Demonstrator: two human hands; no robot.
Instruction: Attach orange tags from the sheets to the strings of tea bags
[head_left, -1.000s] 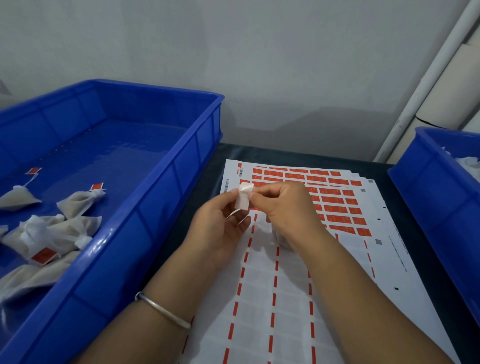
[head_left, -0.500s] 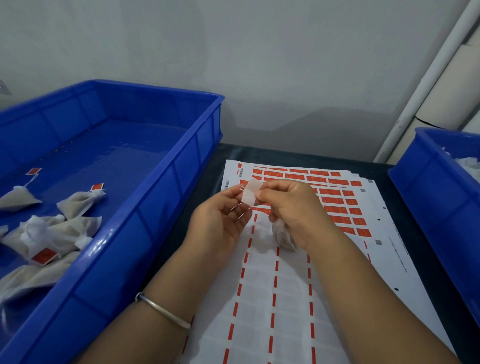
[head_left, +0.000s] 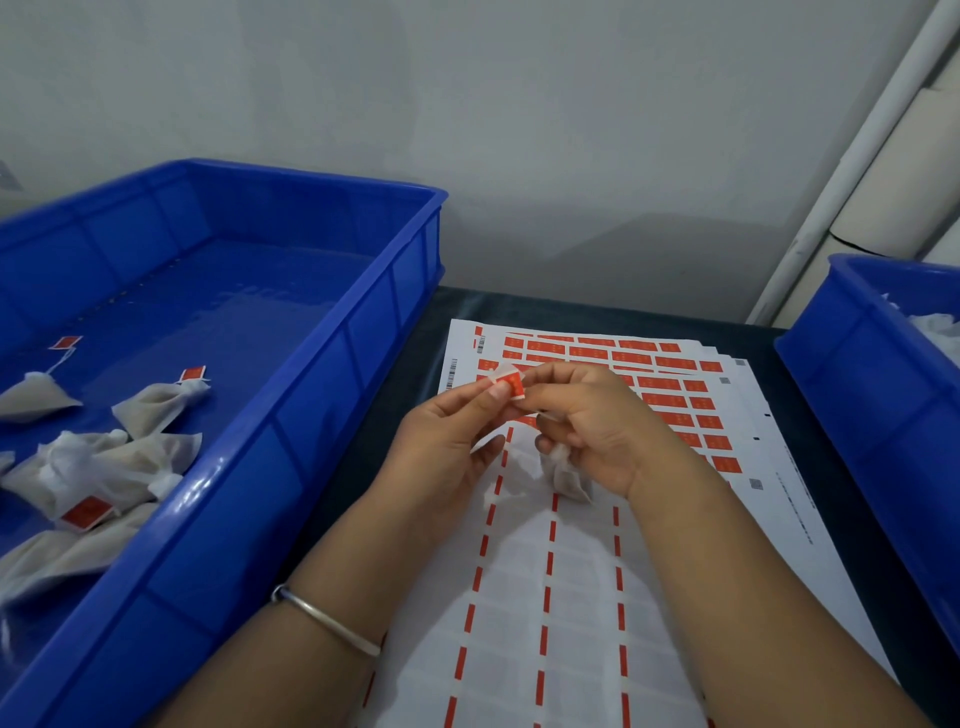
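From my remote seat, I see both hands raised together over the stack of tag sheets (head_left: 571, 597) on the dark table (head_left: 405, 364). The left hand (head_left: 447, 441) pinches an orange tag (head_left: 511, 385) between thumb and forefinger; its other fingers curl loosely below. The right hand (head_left: 592, 421) meets the same tag from the other side, its fingertips (head_left: 535, 397) touching the tag's right edge, so both hands grasp it at once. The tag looks partly folded, a pale flap showing above the orange face. Beneath the right hand's lower fingers, a tea bag (head_left: 563, 475) is tucked against the palm, hanging just above the top sheet. I cannot make out the string between bag and tag.

Beyond the fingertips, unpeeled orange tags (head_left: 670, 387) fill the far rows of the sheets; nearer than the hands, only the peeled backing with red dashes remains. Left of the left hand, a blue tray (head_left: 332, 364) holds finished tea bags (head_left: 145, 410) with tags on. Well right of the right hand stands a second blue tray (head_left: 852, 374) with white material inside. A metal bangle (head_left: 324, 618) circles the left wrist.
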